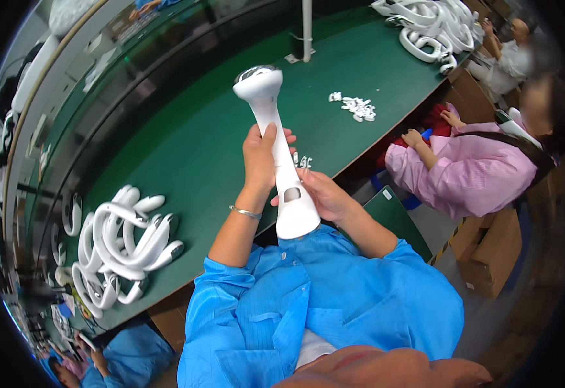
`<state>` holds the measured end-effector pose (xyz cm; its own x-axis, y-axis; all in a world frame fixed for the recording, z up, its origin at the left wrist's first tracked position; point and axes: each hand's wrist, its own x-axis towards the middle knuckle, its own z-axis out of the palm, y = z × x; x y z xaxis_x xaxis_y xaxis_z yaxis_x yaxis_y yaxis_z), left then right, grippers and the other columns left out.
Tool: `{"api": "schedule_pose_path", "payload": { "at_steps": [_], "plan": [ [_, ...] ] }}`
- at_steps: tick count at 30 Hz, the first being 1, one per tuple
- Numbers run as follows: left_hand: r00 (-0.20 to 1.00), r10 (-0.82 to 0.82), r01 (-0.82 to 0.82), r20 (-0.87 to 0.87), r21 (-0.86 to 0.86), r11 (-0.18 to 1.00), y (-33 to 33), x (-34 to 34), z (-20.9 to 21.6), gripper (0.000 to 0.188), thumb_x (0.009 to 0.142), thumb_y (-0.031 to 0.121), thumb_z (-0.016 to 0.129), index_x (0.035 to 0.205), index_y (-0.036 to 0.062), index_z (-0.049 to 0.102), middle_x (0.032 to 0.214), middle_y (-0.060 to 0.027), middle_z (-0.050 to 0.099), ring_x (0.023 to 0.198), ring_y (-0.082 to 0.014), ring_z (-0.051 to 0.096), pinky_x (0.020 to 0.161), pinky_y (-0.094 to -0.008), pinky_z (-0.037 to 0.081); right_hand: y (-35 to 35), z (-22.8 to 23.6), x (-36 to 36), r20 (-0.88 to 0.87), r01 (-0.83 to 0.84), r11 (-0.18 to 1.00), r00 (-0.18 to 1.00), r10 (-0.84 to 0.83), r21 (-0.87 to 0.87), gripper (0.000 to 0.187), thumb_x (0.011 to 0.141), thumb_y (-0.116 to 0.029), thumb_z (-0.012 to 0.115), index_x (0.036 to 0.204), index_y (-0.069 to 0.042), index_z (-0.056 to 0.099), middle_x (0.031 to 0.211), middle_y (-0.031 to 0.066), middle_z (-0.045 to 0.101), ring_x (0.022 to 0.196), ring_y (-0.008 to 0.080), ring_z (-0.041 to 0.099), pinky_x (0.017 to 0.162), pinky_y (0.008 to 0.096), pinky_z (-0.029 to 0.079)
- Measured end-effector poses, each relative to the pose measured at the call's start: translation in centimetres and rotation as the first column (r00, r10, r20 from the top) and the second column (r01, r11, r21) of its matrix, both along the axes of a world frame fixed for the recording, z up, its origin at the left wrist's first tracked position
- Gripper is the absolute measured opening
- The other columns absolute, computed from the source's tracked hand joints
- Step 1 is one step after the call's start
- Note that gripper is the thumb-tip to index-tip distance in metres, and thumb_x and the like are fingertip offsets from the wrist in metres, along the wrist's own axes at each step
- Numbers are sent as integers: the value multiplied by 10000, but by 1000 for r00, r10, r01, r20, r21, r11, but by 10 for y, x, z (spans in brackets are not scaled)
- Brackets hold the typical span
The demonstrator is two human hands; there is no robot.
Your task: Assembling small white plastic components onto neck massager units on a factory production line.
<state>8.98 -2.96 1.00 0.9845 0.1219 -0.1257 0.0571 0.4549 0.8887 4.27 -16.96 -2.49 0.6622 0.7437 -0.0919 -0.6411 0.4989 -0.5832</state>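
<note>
A long white plastic housing (284, 165) is held up in front of my chest, over the near edge of the green table. Its far end widens into a rounded head with a dark, shiny top, and its near end flares out around an oval opening. My left hand (260, 155) is wrapped round the middle of the shaft, thumb on top. Lower down, my right hand (324, 194) grips it from the right side near the oval opening; most of those fingers are hidden behind it. Small white parts (302, 161) lie on the table just past my right hand.
Curved white housings are piled (124, 242) on the green table (195, 139) to the left, with another pile (434, 29) far right. Small white pieces (358, 108) lie beyond my hands. A white post (307, 32) stands at the back. A person in pink (470, 168) sits at right.
</note>
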Motion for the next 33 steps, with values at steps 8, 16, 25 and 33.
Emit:
{"api": "schedule_pose_path", "payload": {
  "at_steps": [8, 16, 25, 33],
  "plan": [
    [978, -78, -45, 194, 560, 827, -29, 78, 22, 669, 853, 228, 639, 1369, -15, 290, 1324, -256, 423, 1098, -281, 563, 876, -337, 474, -76, 10, 121, -228, 551, 826, 825, -517, 120, 269, 930, -217, 480, 1069, 11, 509, 893, 136, 624, 734, 205, 643, 601, 249, 563],
    [991, -89, 8, 95, 633, 774, 55, -17, 7, 355, 878, 135, 590, 1198, -4, 526, 1194, -144, 562, 1022, -203, 606, 852, -301, 487, -218, -37, 323, 388, 905, 70, 249, -887, -420, 324, 813, -120, 621, 1040, 53, 469, 890, 208, 607, 557, 277, 634, 406, 322, 550],
    [905, 372, -342, 208, 876, 341, 124, -122, -39, 258, 862, 56, 574, 1116, 10, 578, 993, -109, 659, 753, -160, 641, 655, -280, 506, -220, -70, 365, 585, 929, -245, -38, -810, -278, 544, 773, -61, 684, 1224, 113, 435, 1196, 200, 484, 891, 237, 616, 667, 304, 575],
    [913, 178, -338, 368, 924, -177, 110, -114, -69, 233, 727, 79, 655, 954, 49, 616, 938, -109, 546, 882, -293, 542, 768, -387, 464, -93, -64, 96, 853, 990, 94, 135, -504, -101, 320, 931, -31, 471, 1237, 61, 461, 1181, 169, 597, 705, 125, 598, 536, 203, 459]
  ]
}}
